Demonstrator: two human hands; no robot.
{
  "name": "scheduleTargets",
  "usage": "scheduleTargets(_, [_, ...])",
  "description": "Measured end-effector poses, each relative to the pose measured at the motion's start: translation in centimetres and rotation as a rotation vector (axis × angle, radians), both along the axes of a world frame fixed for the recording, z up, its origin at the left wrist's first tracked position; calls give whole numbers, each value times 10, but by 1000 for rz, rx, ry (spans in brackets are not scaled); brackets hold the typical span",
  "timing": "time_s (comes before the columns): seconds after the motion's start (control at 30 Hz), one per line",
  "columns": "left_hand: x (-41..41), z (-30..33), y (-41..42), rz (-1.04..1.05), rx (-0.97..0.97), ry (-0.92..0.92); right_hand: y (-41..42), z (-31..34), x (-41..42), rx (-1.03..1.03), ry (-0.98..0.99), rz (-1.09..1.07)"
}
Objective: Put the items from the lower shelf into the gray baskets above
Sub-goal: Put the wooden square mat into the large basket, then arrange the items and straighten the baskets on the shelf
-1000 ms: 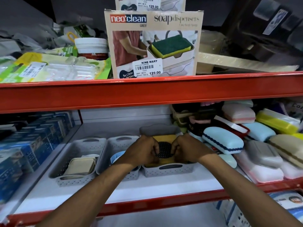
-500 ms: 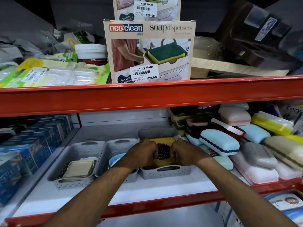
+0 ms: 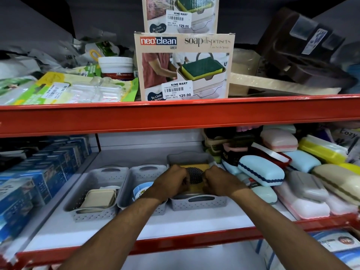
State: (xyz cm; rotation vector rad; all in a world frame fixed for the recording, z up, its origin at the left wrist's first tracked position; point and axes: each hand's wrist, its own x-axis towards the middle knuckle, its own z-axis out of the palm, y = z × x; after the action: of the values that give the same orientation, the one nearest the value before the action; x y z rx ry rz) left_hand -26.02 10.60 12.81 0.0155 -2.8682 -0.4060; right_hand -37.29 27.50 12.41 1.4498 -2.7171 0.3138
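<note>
Hands stayed on the yellow item in the right basket.
Left hand and right hand each kept a grip pinching the yellow item inside the right basket; the left basket held a beige pad, the middle basket a blue piece.

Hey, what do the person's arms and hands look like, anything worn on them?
Both forearms are bare right to the bottom edge of the picture, with no sleeves in view. The left hand and right hand wear no gloves. No watch, bracelet or ring shows.

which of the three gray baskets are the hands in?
The rightmost gray basket: both hands grip the yellow item inside it. The middle basket and left basket aren't being touched.
</note>
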Motion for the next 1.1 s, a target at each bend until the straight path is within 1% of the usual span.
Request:
scheduleTargets(0.07, [9, 3, -7, -40, 9, 58, 1, 3, 5, -59, 47, 16])
scheduleTargets(0.13, [24, 7, -23, -55, -36, 135, 1, 9, 14, -136, 114, 53])
scheduleTargets(0.23, [53, 21, -56, 16, -79, 240, -9, 18, 30, -269, 184, 107])
scheduleTargets(0.3, [71, 31, -77, 64, -63, 228, -26, 23, 44, -345, 177, 163])
scheduleTargets(0.33, [82, 34, -85, 81, -59, 193, -38, 25, 53, -352, 134, 206])
scheduleTargets(0.43, [100, 37, -92, 75, -86, 14, -66, 28, 75, -253, 16, 360])
scheduleTargets(0.53, [116, 32, -92, 62, -73, -164, -80, 24, 88, -96, -49, 426])
scheduleTargets(0.63, [127, 27, -93, 25, -17, -252, -82, 17, 91, 7, -55, 453])
scheduleTargets(0.7, [132, 24, -92, 9, -37, -312, -81, 14, 89, 67, 1, 461])
scheduleTargets(0.8, [135, 21, -94, -12, -79, -334, -83, 13, 89, 102, 31, 459])
scheduleTargets(0.97, [136, 19, -96, -1, -61, -310, -86, 13, 92, 102, 58, 441])
scheduleTargets(1.1, [142, 25, -103, -4, 37, -294, -89, 15, 94, 74, 33, 440])
